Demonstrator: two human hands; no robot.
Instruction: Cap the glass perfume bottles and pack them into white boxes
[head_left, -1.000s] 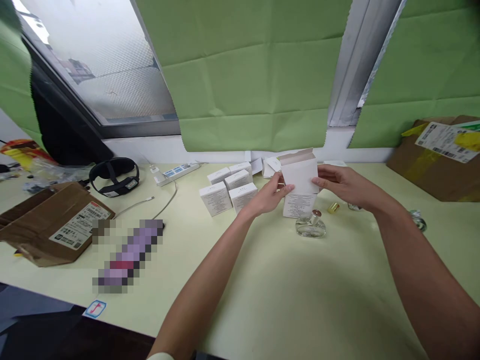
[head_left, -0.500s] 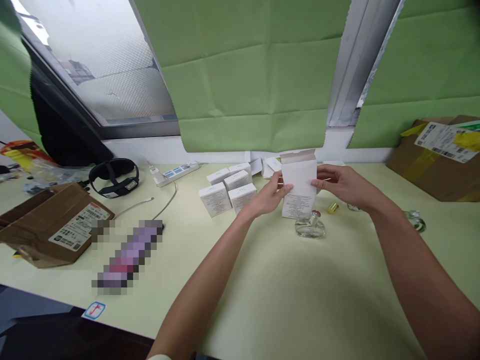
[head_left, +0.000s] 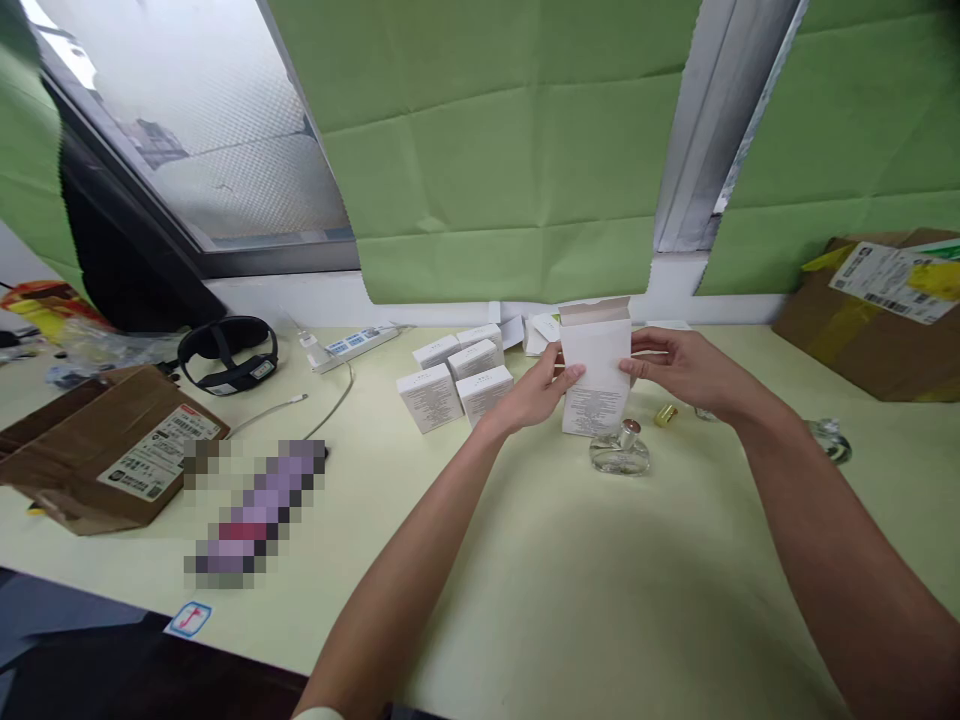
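Note:
A white printed carton [head_left: 598, 375] stands upright on the table, its top flap raised. My left hand [head_left: 541, 388] grips its left side, thumb on the front face. On the opposite side my right hand [head_left: 679, 368] holds the carton's edge, thumb in front and fingers behind. Just in front of the carton sits a clear glass perfume bottle [head_left: 619, 455] with a metallic neck. A small gold cap [head_left: 665, 415] lies to the right of the carton. Several small white boxes [head_left: 431, 397] are grouped to the left of my left hand.
At the left are an open brown cardboard box [head_left: 112, 450], a black headset [head_left: 229, 355], a power strip [head_left: 352, 347] with cables, and a pixelated purple object [head_left: 262, 510]. Another cardboard box [head_left: 874, 330] and a glass bottle [head_left: 831, 440] are at the right. Green curtains [head_left: 510, 150] hang behind.
Almost nothing differs. The carton and both hands appear shifted very slightly left, with the grip on the carton unchanged.

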